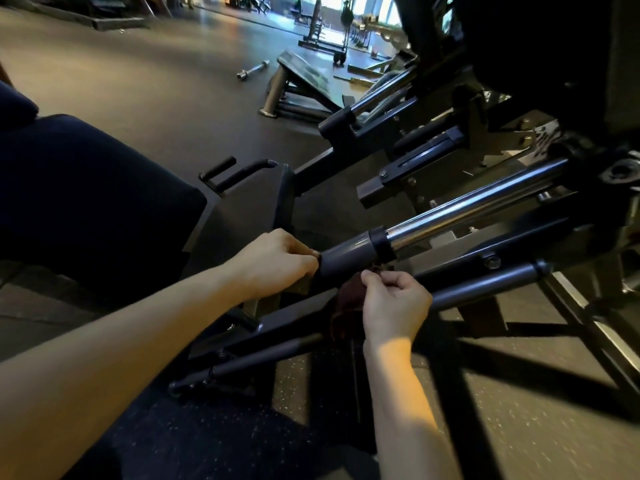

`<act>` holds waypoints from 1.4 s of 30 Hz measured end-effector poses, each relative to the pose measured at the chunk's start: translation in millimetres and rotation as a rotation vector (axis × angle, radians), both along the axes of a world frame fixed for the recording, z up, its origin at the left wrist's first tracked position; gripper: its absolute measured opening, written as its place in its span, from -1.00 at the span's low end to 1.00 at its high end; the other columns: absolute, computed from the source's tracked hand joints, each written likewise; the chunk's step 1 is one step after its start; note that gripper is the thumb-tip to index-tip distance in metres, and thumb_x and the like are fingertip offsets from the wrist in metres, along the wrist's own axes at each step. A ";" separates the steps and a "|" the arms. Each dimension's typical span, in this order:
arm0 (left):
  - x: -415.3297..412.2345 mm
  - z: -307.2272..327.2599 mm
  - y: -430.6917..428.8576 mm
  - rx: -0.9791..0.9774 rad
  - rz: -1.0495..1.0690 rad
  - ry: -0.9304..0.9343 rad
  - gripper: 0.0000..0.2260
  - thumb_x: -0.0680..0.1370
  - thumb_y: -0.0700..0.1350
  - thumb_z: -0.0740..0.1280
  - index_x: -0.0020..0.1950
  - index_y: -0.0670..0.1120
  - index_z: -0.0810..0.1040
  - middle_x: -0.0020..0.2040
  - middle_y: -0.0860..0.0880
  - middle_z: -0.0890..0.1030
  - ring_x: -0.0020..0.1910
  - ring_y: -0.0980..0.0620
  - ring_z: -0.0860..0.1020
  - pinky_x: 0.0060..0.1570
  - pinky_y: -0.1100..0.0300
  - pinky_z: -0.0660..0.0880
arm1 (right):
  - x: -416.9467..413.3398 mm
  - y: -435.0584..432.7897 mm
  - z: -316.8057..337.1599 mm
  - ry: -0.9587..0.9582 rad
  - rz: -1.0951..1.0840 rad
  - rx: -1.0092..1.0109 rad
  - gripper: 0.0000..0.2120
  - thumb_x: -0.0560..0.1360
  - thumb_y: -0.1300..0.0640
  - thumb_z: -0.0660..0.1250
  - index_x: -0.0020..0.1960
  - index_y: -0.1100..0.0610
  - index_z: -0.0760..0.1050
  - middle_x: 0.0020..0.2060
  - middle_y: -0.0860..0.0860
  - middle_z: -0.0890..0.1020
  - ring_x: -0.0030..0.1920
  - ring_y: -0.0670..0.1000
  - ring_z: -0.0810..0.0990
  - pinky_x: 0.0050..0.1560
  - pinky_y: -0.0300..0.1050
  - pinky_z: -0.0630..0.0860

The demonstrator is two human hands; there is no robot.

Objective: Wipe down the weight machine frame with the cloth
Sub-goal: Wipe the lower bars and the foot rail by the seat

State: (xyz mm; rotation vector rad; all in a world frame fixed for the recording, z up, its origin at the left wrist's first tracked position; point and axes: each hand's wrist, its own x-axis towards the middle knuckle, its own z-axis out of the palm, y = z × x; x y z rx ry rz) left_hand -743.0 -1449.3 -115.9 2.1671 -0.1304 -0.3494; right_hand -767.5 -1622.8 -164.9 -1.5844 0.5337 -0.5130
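Note:
The weight machine frame (pixel 349 252) runs across the middle of the view: a grey sleeve with a black collar, continuing up right as a chrome rail (pixel 478 206). A dark maroon cloth (pixel 346 299) hangs under the grey sleeve, mostly in shadow. My right hand (pixel 394 303) pinches the cloth's upper edge just below the collar. My left hand (pixel 277 261) has curled fingers at the sleeve's left end; it seems to grip the cloth's other end there, though the fabric is barely visible.
A dark padded seat (pixel 86 195) fills the left side. Black lower bars (pixel 485 282) and cross braces lie under my hands. A low bench (pixel 301 84), a loose bar (pixel 252 69) and racks stand further off on the rubber floor.

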 end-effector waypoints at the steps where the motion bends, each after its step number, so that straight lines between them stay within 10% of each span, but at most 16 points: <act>1: 4.0 -0.3 4.5 -0.024 -0.028 0.011 -0.78 0.57 -0.05 0.34 0.16 0.18 0.67 0.11 0.13 0.70 0.03 0.16 0.65 0.13 0.09 0.61 | -0.6 1.8 -4.0 0.022 -0.022 -0.037 -0.90 0.48 0.22 0.50 -0.08 0.05 0.62 -0.23 -0.03 0.70 -0.14 -0.11 0.69 0.03 -0.10 0.65; 8: 33.3 -8.6 31.3 -0.188 -0.186 0.039 -0.76 0.59 -0.18 0.33 0.14 0.05 0.72 -0.01 -0.05 0.74 0.05 -0.05 0.69 0.19 -0.10 0.61 | -6.9 28.5 10.9 -0.023 -0.144 -0.181 -0.83 0.50 0.18 0.49 -0.06 -0.07 0.57 -0.15 -0.06 0.69 -0.09 -0.16 0.68 -0.08 -0.28 0.61; 16: 73.4 -30.6 50.7 -0.366 -0.406 0.007 -0.76 0.58 -0.25 0.37 0.08 0.04 0.74 -0.09 0.11 0.74 -0.08 0.18 0.68 0.03 0.20 0.58 | -15.7 65.7 14.2 0.020 -0.412 -0.353 -0.81 0.54 0.16 0.43 0.00 -0.11 0.51 -0.01 -0.09 0.66 -0.03 -0.16 0.67 0.03 -0.14 0.64; 27: 98.8 -44.3 56.2 -0.675 -0.238 0.335 -0.79 0.61 -0.22 0.35 0.01 0.05 0.73 -0.08 0.07 0.74 -0.08 0.13 0.71 -0.07 0.17 0.60 | 30.8 103.5 43.0 0.222 0.243 -1.305 -0.86 0.58 0.12 0.37 0.11 -0.06 0.57 0.04 -0.18 0.59 0.10 -0.25 0.51 0.21 -0.30 0.45; 42: 31.4 41.4 176.0 -0.586 -0.056 0.363 -0.75 0.56 -0.24 0.44 0.18 0.02 0.70 -0.04 0.00 0.75 -0.10 0.13 0.69 -0.13 0.31 0.58 | 11.0 176.9 117.9 0.431 0.348 -0.048 -0.91 0.55 0.24 0.42 0.05 0.13 0.59 -0.09 0.04 0.74 0.00 0.07 0.72 0.02 0.02 0.66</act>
